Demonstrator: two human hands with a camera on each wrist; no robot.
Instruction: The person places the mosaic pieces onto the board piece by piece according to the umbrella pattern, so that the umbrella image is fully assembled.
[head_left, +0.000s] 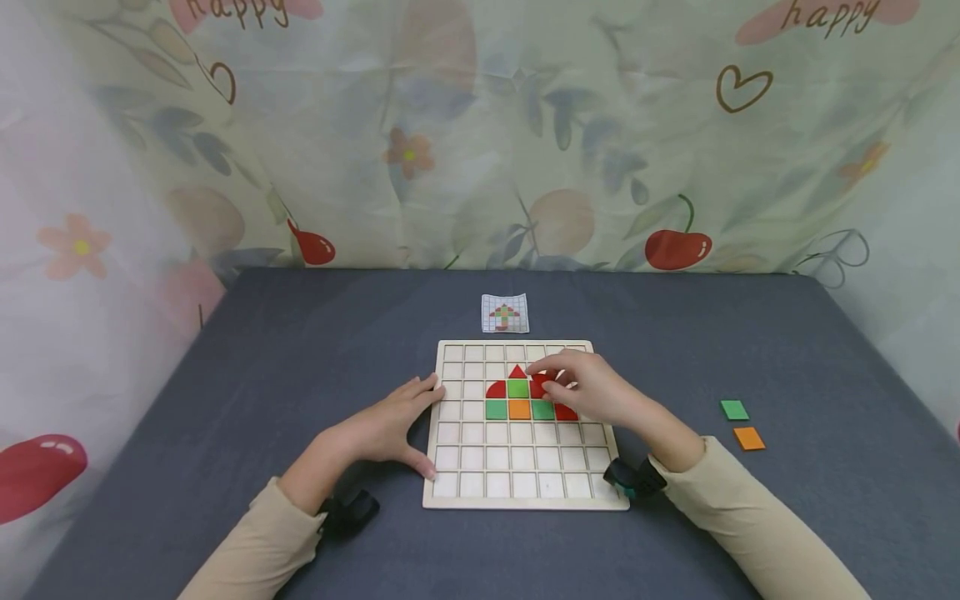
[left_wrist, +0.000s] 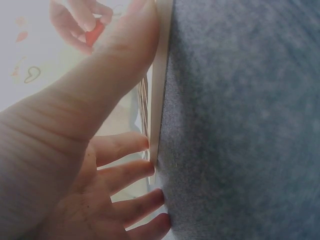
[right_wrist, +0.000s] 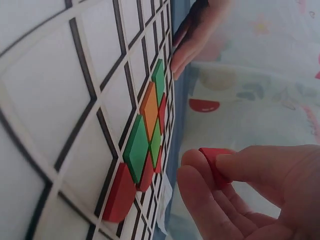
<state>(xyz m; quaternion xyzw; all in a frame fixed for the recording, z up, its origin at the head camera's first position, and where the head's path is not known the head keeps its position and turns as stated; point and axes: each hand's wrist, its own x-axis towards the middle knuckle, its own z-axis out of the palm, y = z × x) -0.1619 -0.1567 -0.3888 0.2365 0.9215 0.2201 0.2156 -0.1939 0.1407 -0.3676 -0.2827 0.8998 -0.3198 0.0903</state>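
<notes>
A pale wooden grid board [head_left: 525, 481] lies on the table. On it sit a red triangle [head_left: 517, 372], a red rounded piece [head_left: 496, 389], several green squares [head_left: 496, 409], an orange square [head_left: 519, 409] and another red rounded piece [right_wrist: 120, 192]. Above the board, my right hand [head_left: 588, 387] pinches a small red piece [right_wrist: 215, 165] between thumb and fingers; the fingers partly cover its outline. My left hand [head_left: 386, 425] touches the board's left edge with thumb and fingers spread and fairly straight.
Behind the board lies a small card [head_left: 505, 314] printed with a coloured figure on a grid. To the right, a loose green square [head_left: 734, 410] and an orange square [head_left: 748, 438] rest on the dark tablecloth [head_left: 322, 333]. A patterned curtain [head_left: 480, 167] hangs behind the table.
</notes>
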